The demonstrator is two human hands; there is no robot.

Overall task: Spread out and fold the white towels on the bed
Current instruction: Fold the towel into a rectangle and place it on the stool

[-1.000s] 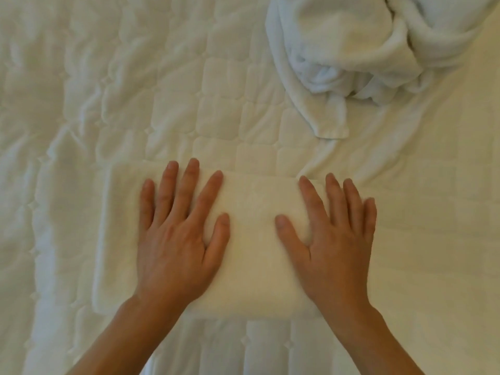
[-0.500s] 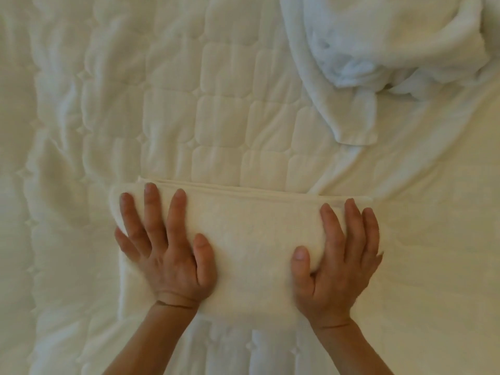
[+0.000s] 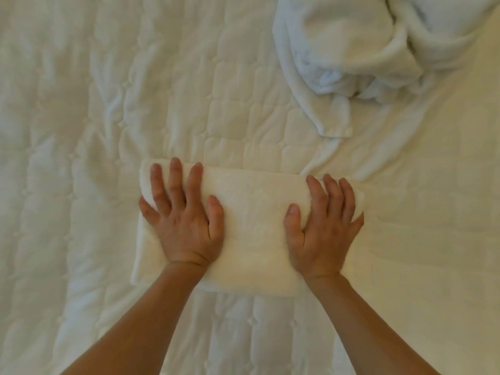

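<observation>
Head view. Folded towel lies flat on the bed, a compact rectangle, long side running left to right. All places below are given from this towel.

Left hand rests palm down on its left end, fingers spread toward the far edge, thumb pointing inward. Right hand rests palm down on its right end, fingers bent slightly over the far right corner. Neither hand grasps anything; both are flat and pressing, nothing pinched between fingers. Forearms come in from the near edge.

Pile of crumpled towels sits beyond the far right corner, well apart, with one loose tail hanging toward the towel but not touching it. How many towels are in the pile, I cannot tell.

Judgement: step in hand is the last pressing of a finished fold, flattening the layers so the edges sit square. This towel looks done or nearly so; the pile is untouched, so much of the task is left.

Next move likely calls for lifting both palms off, setting this towel aside, then reaching to the pile and drawing one towel free by a corner to spread it.
</observation>
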